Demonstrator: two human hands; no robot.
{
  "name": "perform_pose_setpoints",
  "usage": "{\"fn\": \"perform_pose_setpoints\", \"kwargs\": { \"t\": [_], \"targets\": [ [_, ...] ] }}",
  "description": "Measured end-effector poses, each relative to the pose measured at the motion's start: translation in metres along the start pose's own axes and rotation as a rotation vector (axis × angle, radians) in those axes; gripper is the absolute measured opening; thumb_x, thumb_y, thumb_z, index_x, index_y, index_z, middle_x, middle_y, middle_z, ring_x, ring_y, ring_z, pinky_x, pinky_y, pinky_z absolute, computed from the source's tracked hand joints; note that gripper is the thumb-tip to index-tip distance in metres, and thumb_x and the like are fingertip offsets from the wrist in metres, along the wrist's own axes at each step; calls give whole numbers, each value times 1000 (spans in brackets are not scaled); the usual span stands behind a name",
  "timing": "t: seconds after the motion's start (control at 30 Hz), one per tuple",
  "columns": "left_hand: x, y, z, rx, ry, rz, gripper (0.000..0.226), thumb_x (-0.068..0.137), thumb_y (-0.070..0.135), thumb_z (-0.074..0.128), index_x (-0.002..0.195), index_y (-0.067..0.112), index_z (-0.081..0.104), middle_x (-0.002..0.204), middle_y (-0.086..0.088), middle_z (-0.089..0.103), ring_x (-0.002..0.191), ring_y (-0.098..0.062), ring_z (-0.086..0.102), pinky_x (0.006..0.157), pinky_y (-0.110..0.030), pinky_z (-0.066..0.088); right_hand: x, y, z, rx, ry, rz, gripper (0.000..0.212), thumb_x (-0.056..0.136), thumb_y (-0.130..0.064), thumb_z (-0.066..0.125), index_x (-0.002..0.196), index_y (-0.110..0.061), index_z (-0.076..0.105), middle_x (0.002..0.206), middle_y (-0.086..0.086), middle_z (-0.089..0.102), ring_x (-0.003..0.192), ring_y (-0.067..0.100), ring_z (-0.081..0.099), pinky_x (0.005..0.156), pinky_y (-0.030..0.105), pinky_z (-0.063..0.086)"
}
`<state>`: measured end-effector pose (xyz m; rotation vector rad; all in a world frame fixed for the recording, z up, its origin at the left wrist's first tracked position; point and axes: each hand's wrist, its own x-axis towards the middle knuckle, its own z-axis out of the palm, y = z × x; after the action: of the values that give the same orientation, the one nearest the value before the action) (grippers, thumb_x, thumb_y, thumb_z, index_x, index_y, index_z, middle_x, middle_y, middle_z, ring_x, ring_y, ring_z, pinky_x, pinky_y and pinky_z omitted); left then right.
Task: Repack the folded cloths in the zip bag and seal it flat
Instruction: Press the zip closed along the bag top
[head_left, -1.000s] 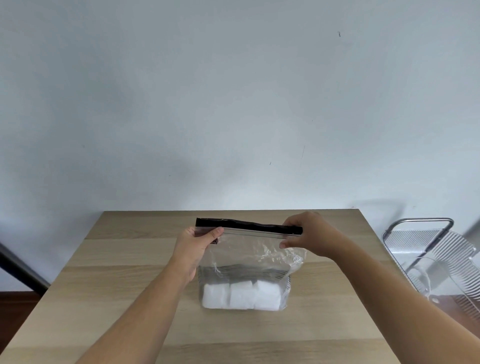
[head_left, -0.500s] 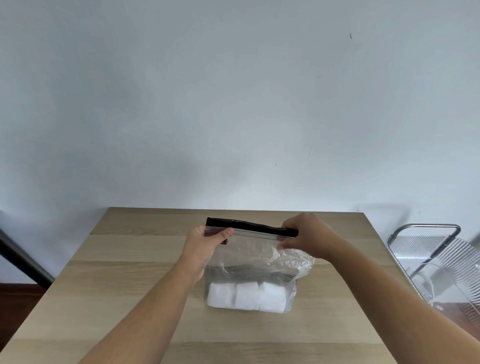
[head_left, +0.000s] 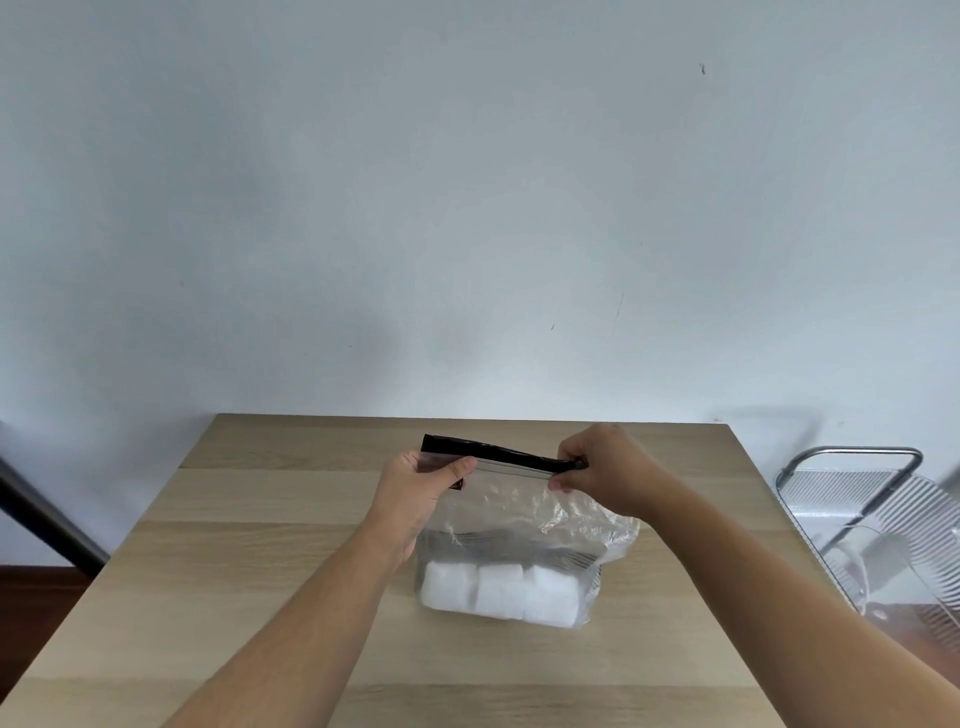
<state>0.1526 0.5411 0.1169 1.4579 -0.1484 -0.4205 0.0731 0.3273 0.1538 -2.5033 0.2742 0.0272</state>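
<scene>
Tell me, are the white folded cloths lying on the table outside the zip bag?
No, the white folded cloths sit inside the clear zip bag, at its bottom.

Clear crinkled plastic zip bag (head_left: 524, 512) with glossy black strip (head_left: 493, 453) showing sheen. Inside it, white soft matt folded cloths (head_left: 498, 592). Under bag, pale matt wood-grain table (head_left: 249, 545) lying. Right of table, shiny metal-framed ribbed clear-plastic chair (head_left: 872, 499) standing.
</scene>
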Motion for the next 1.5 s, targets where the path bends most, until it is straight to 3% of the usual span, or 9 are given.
{"fn": "perform_pose_setpoints", "kwargs": {
  "t": [0.17,0.37,0.47,0.7,0.87,1.07,1.33,1.43,1.5],
  "targets": [
    [1,0,-1,-4,4,0,11,70,12,78,81,10,74,67,3,74,60,-6,63,70,-24,50,-3,5,-5,-20,-35,7,19,70,-35,80,68,-21,68,56,-7,56,51,10,45,53,28,36],
    [3,-1,-6,-17,3,-3,13,69,15,78,82,10,75,79,-3,76,74,-11,68,80,-26,52,-1,10,-8,-8,2,36,27,71,-27,80,54,-24,60,47,-8,47,47,11,39,50,26,33],
    [3,-2,-7,-35,26,-4,6,73,16,75,78,14,73,72,3,75,70,-6,68,67,-16,51,0,11,-9,2,-15,27,20,70,-29,81,61,-21,66,49,-8,49,49,12,41,51,26,33],
    [0,-1,-8,-63,42,60,8,77,7,72,80,15,71,75,0,72,67,-6,66,61,-15,53,3,-13,-21,-18,-116,-64,29,66,-34,84,91,-29,71,84,-18,67,80,-3,59,71,21,43],
    [-5,3,8,-11,-53,119,11,75,8,73,83,15,74,84,-7,74,79,-17,66,79,-31,52,17,-59,0,-119,-156,-172,15,72,-30,78,81,-21,72,75,-2,69,66,10,57,58,26,41],
    [-3,0,-3,-35,-40,112,10,78,6,70,83,14,74,77,1,76,71,-8,68,67,-17,54,10,-42,-3,-153,-126,-98,7,73,-26,76,75,-19,74,58,-7,59,53,8,48,52,26,37],
    [5,-5,-25,-35,42,54,6,79,5,69,81,10,71,68,4,73,62,-2,65,59,-11,50,-22,29,-48,-120,-7,81,25,68,-27,82,54,-34,63,53,-8,56,52,8,44,51,8,36],
    [5,-6,-23,4,57,55,10,85,6,63,79,11,69,59,9,70,53,5,59,50,-9,43,-29,39,-54,-92,27,107,21,67,-27,83,60,-33,65,60,-8,63,59,9,53,57,3,36],
    [5,-7,-21,46,45,29,14,90,11,59,83,16,70,64,11,71,58,3,58,56,-18,40,-30,36,-57,-64,30,99,17,66,-30,84,73,-29,70,70,-13,68,64,-6,58,59,-3,35]
  ]
}}
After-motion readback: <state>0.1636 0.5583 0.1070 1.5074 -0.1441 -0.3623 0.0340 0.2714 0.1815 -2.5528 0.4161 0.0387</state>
